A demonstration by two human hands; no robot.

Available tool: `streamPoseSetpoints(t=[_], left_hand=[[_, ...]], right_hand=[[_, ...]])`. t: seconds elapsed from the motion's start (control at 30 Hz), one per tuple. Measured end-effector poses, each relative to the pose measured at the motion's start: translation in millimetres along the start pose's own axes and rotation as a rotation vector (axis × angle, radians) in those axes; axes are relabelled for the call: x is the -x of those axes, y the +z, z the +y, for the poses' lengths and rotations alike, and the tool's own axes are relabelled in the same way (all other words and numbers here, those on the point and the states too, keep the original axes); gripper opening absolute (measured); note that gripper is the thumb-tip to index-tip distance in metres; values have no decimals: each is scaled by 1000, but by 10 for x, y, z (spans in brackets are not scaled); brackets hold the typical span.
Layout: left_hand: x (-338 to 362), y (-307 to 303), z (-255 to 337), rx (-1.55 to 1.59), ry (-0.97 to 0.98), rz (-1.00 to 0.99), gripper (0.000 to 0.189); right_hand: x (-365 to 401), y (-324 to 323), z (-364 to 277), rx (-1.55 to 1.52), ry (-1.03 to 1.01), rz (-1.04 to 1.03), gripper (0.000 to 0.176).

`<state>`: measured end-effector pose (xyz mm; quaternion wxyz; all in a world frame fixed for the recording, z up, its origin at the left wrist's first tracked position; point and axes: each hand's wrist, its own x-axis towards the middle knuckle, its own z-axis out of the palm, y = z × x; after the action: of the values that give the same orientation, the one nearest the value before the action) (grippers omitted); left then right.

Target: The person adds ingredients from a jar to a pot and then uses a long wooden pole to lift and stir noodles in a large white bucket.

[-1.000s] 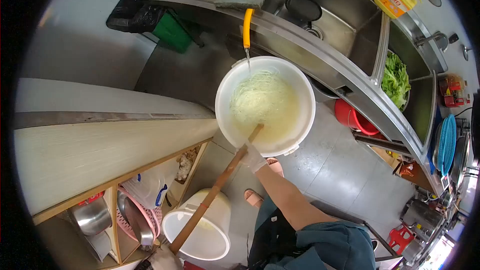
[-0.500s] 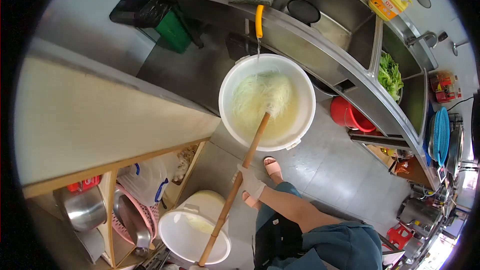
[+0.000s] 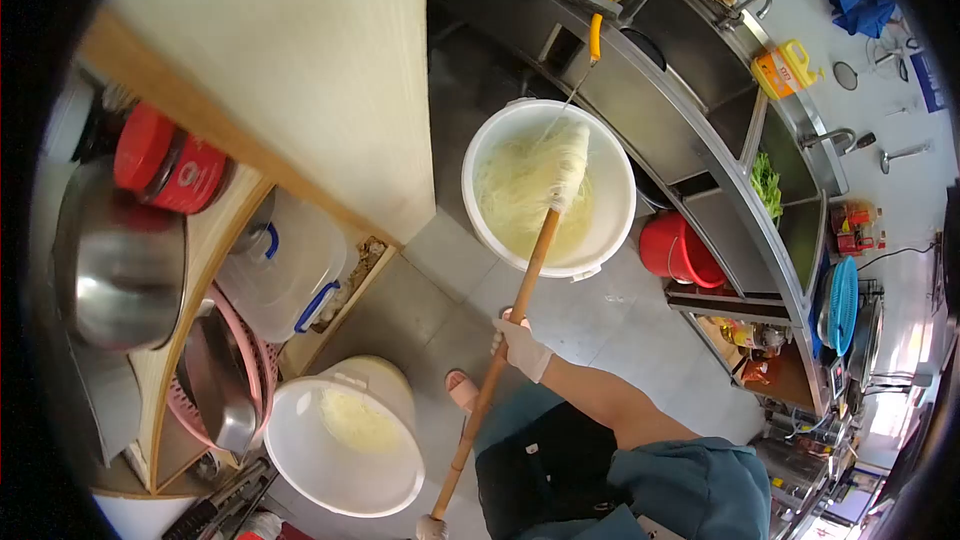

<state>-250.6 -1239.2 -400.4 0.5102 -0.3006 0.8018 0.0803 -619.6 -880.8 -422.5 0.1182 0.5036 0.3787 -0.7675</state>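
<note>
My right hand (image 3: 520,346), in a white glove, grips a long wooden pole (image 3: 510,325) near its middle. At the bottom edge my left hand (image 3: 432,528), also gloved, holds the pole's lower end. The pole's far tip is raised over a big white bucket (image 3: 478,152) on the floor, with a bunch of pale thin noodles (image 3: 562,165) draped over it. More noodles lie in the cloudy water inside. A yellow hose (image 3: 598,28) runs a thin stream of water into this bucket. A second white bucket (image 3: 300,470) near my feet holds a small heap of noodles.
A steel sink counter (image 3: 690,155) curves along the right, with greens (image 3: 766,186) in a basin and a yellow jug (image 3: 785,66) behind. A red bucket (image 3: 672,246) stands under it. At left a wooden shelf (image 3: 215,240) holds a steel bowl (image 3: 120,265), red-lidded jars (image 3: 165,168) and a plastic box (image 3: 290,270).
The pole's tip has risen out of the water with noodles hanging on it. My right hand has slid lower along the pole, and my view has swung left toward the shelf.
</note>
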Motion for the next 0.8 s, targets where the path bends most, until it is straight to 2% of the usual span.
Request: streamPoseSetpoints(t=[0.07, 0.13, 0.23, 0.33, 0.4, 0.43, 0.57, 0.63, 0.8], left_hand=[[51, 70, -114, 38, 34, 27, 25], [396, -113, -251, -10, 86, 145, 25], [938, -524, -307, 50, 118, 145, 25], [1197, -716, -346, 52, 145, 121, 24], [1285, -789, -375, 50, 162, 114, 24], [1329, -811, -381, 52, 172, 105, 24], [1489, -825, -457, 63, 193, 84, 24], [1561, -789, -490, 76, 200, 74, 25], [1672, -641, -649, 168, 178, 57, 28]], right_hand=[[288, 65, -64, 18, -25, -23, 20], [578, 108, -68, -23, 119, -31, 23], [925, 160, -79, 0, 122, -41, 18], [787, 16, 16, 57, 78, -77, 18], [713, -2, 104, 71, 136, -36, 17], [749, 6, 59, 92, 189, 15, 17], [1135, 87, -26, 144, 160, 3, 17], [1366, 125, -151, 47, 179, -60, 18], [1750, 135, -317, 68, 162, -131, 16]])
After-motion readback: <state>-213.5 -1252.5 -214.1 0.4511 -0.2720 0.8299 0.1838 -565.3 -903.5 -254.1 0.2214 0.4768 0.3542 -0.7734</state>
